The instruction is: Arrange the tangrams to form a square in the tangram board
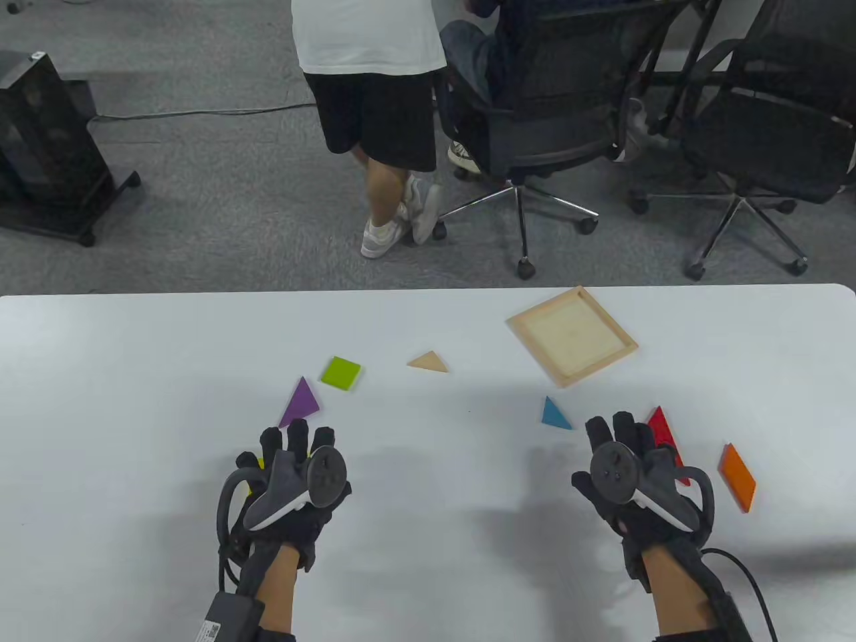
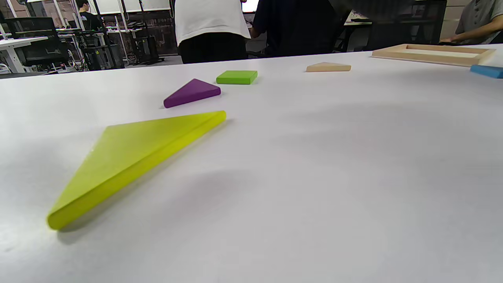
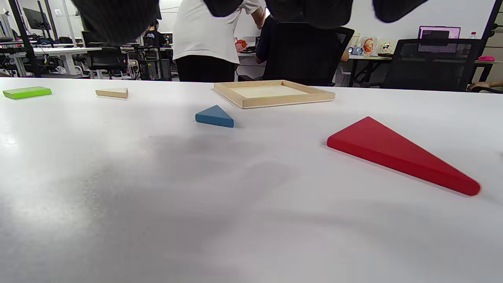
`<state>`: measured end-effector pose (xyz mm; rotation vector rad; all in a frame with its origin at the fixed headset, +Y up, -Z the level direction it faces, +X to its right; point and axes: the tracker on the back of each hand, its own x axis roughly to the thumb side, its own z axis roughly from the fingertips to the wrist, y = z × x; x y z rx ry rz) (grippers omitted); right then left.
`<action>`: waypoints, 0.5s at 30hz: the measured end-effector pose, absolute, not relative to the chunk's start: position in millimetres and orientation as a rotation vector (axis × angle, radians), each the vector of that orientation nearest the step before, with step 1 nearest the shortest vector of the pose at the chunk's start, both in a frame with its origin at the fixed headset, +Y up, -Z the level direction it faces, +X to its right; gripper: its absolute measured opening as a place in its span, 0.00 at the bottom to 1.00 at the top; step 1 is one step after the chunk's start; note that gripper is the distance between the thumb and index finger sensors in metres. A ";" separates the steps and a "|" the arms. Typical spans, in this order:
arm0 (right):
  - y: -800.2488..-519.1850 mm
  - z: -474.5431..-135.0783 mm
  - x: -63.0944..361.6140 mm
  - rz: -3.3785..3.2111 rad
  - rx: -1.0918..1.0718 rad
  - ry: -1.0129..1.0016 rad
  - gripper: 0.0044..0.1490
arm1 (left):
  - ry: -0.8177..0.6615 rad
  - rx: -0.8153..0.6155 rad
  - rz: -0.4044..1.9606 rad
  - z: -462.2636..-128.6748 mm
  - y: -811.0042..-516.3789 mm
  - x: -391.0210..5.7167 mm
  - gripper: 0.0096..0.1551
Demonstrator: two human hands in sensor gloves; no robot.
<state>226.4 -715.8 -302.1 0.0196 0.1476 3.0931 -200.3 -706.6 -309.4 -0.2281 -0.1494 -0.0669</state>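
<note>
Here my left hand [image 1: 287,478] hovers over the white table [image 1: 134,374] with its fingers spread and relaxed, gripping nothing; under it lies the large yellow wooden triangle [image 2: 129,157], flat on the surface and mostly covered by the glove in the table view. My right hand [image 1: 632,478] hangs on the other side, fingers straight and loose as well, holding nothing, with the large red wooden triangle [image 3: 397,155] lying flat beneath and just beyond it. The shallow square wooden tangram board [image 1: 572,336] sits turned like a diamond at the far right of the table, with no pieces in it. Near my left fingertips lies the purple triangle [image 1: 300,402], and past it the green square block [image 1: 340,372]. The small natural-wood triangle [image 1: 428,362] lies between that square and the board. The small blue triangle [image 1: 554,414] lies near my right hand's fingers, and the orange parallelogram [image 1: 737,477] lies to the right of that hand, apart from the red piece.
</note>
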 end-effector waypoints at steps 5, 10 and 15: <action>-715.5 -301.6 225.7 3.095 0.019 0.143 0.54 | -0.151 -0.225 -0.065 -309.4 -705.7 -200.5 0.49; -713.6 -300.8 221.6 3.109 0.028 0.131 0.54 | -0.153 -0.208 -0.057 -308.0 -701.9 -201.2 0.49; -707.7 -303.8 216.5 3.131 0.056 0.071 0.52 | -0.136 -0.202 -0.056 -307.2 -699.9 -205.6 0.49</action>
